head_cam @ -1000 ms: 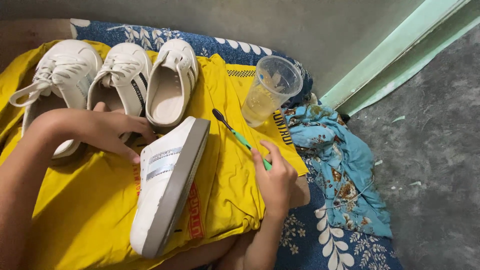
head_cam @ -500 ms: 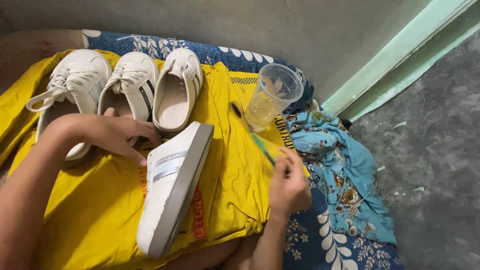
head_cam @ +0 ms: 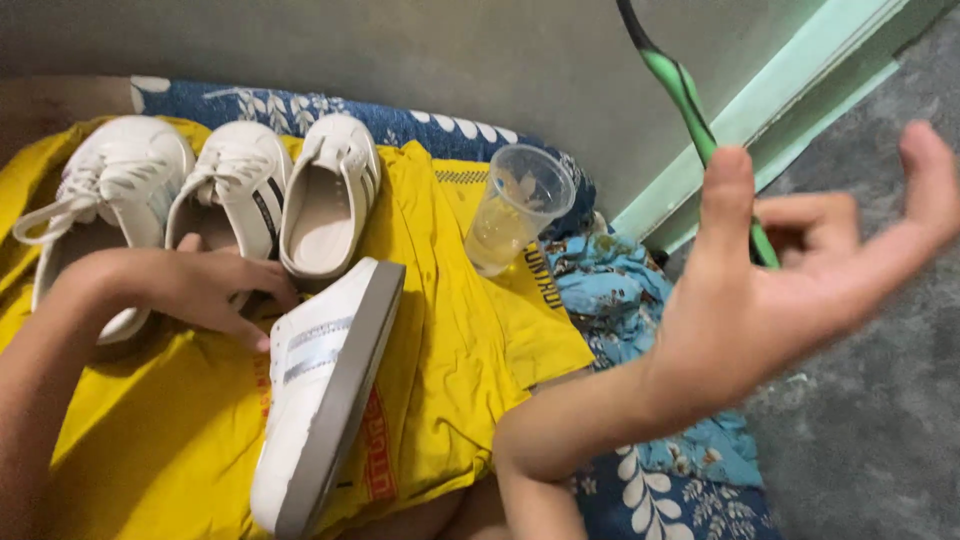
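Observation:
My left hand (head_cam: 205,290) rests on a white slip-on shoe (head_cam: 320,390) that stands on its side on a yellow cloth (head_cam: 450,340), fingers on its upper. My right hand (head_cam: 800,270) is raised close to the camera, blurred, palm up. It holds a green and black toothbrush (head_cam: 685,95) between thumb and fingers, the handle pointing up out of view. A clear plastic cup (head_cam: 515,205) with a little pale liquid stands on the cloth's far right part.
Three more white shoes lie at the back: a laced sneaker (head_cam: 105,200), a second sneaker (head_cam: 235,185) and a slip-on (head_cam: 330,195). A blue patterned cloth (head_cam: 640,300) lies to the right, a grey floor (head_cam: 880,420) beyond it, a grey wall (head_cam: 450,60) behind.
My right hand has lifted off the cloth's right edge, up toward the camera, carrying the toothbrush. My left hand and the side-standing shoe stay where they were.

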